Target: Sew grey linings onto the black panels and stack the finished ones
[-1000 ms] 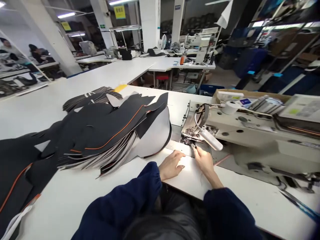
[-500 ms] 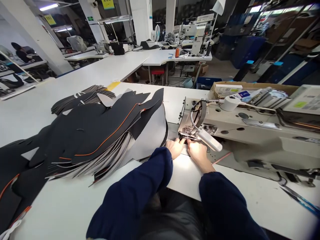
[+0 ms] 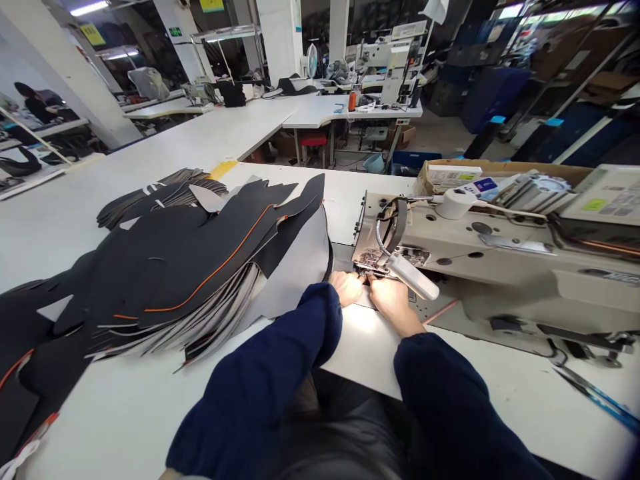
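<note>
A beige sewing machine stands on the right of the white table, its lamp lighting the needle area. My left hand is closed at the left side of the presser foot, fingers curled under. Close beside it, my right hand has its fingers pressed together at the front of the foot. Whatever the fingertips hold is small, dark and mostly hidden by the hands and the machine head. To the left lies a thick stack of dark fabric pieces with orange piping and grey backing; its edge comes near my left hand.
A smaller fabric bundle lies behind the stack. Behind the machine is a cardboard box with packets. Blue-handled scissors lie at the right. Another sewing table stands further back, and a person sits far left.
My left fingers have curled in more, from stretched toward the foot to a closed shape. My right hand stays by the foot. The whole view has shifted slightly.
</note>
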{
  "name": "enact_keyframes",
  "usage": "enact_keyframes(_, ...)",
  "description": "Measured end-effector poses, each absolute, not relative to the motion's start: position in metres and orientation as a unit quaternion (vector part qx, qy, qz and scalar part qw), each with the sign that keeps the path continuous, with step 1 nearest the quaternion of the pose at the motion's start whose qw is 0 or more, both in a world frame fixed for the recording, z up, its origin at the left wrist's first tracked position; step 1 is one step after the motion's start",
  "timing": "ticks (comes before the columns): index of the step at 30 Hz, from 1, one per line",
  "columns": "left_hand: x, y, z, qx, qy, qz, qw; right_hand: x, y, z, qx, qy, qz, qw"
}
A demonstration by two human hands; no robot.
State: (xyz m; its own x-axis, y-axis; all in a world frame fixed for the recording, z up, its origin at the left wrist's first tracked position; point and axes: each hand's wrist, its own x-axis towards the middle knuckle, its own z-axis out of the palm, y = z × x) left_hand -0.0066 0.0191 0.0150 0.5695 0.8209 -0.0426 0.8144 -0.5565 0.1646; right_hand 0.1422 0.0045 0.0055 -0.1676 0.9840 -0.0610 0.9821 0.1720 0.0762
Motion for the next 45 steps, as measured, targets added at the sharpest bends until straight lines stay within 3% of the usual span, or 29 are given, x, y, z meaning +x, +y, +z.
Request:
enact_keyframes(10,0.020,0.010,0.017,0.857,0.507,0.023,0.093,0.166,-0.016,0.015,0.665,0.745,0.027,0.025)
enact_keyframes(18,0.000,0.022,0.032,0.847,0.501,-0.059,0.167,0.122,-0.068,0.004,0.615,0.788,-0.021,0.041)
enact_keyframes(26,-0.038,0.009,0.041,0.860,0.496,-0.029,0.114,0.141,-0.044,0.013,0.591,0.806,0.003,-0.030)
enact_keyframes(31,-0.042,0.007,0.046,0.894,0.359,0.098,0.248,0.162,-0.014,-0.001,0.556,0.830,-0.002,-0.053)
enact_keyframes(33,-0.034,0.010,0.043,0.907,0.310,0.072,0.278,0.166,-0.011,-0.005,0.545,0.837,-0.003,-0.057)
enact_keyframes(36,-0.030,0.019,0.038,0.919,0.322,0.006,0.228,0.166,-0.012,-0.007,0.541,0.839,-0.001,-0.057)
enact_keyframes(41,-0.045,0.041,0.043,0.931,0.364,-0.040,0.017,0.158,-0.014,-0.005,0.552,0.832,0.011,-0.056)
enact_keyframes(45,-0.046,0.054,0.047,0.942,0.336,-0.002,-0.010,0.150,-0.017,-0.010,0.557,0.828,0.023,-0.064)
